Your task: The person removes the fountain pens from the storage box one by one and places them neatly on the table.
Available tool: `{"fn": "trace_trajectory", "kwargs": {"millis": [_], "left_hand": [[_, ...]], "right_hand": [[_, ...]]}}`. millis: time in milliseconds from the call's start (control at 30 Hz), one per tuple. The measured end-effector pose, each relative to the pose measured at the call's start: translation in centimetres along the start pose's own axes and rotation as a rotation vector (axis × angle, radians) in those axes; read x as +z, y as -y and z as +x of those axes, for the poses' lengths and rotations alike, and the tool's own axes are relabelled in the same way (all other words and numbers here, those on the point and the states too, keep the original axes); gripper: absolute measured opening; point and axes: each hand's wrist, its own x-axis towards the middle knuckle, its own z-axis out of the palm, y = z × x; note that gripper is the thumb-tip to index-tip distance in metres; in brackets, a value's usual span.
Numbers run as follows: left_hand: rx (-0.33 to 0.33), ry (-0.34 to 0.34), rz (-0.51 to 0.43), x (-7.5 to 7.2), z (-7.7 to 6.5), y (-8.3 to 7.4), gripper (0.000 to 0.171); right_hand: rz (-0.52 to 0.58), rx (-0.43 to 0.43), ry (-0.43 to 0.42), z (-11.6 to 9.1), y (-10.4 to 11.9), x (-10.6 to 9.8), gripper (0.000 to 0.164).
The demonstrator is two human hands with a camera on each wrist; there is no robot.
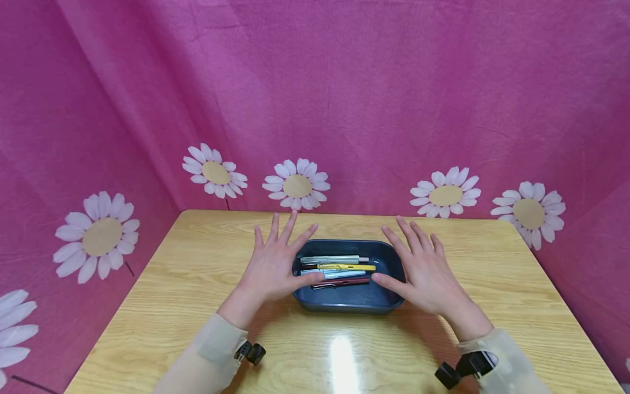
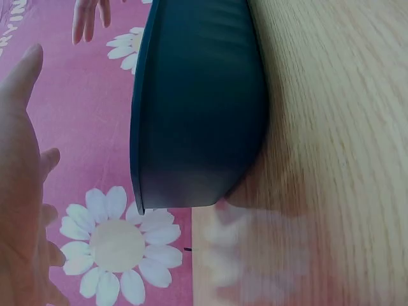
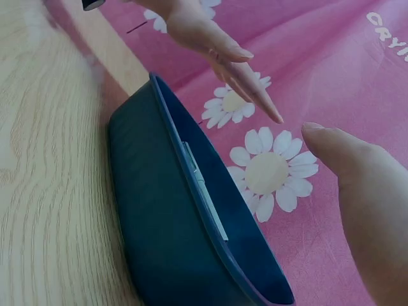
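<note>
A dark blue-grey oblong tray (image 1: pixel 344 307) stands on the table and holds several pens lying lengthwise. From back to front they are a pale silvery-green pen (image 1: pixel 330 260), a yellow pen (image 1: pixel 354 267), a light blue pen (image 1: pixel 349 274) and a dark red pen (image 1: pixel 346 282). My left hand (image 1: pixel 270 268) spreads its fingers over the tray's left end, its thumb above the pens. Over the right end, my right hand (image 1: pixel 427 273) is spread likewise, thumb pointing inward. Both wrist views show the hands higher than the tray's rim (image 3: pixel 197 191), holding nothing.
The light wood table (image 1: pixel 197 273) extends around the tray, with a bright glare spot (image 1: pixel 343 361) in front. A pink cloth (image 1: pixel 344 109) with white daisies hangs behind the table and along its sides. Small black cameras (image 1: pixel 255 353) sit on both wrists.
</note>
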Motion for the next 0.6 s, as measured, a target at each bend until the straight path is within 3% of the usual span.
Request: {"fn": "trace_trajectory", "kwargs": {"millis": [400,600], "left_hand": [[-0.018,0.018,-0.032,0.26,-0.48,0.37,0.100],[-0.025,0.012,-0.035,0.43,-0.64,0.55,0.099]], "right_hand": [[0.093,-0.045,-0.007,0.52,0.49,0.50,0.096],[0.211,-0.034,0.019,0.97,0.82,0.69,0.091]]}}
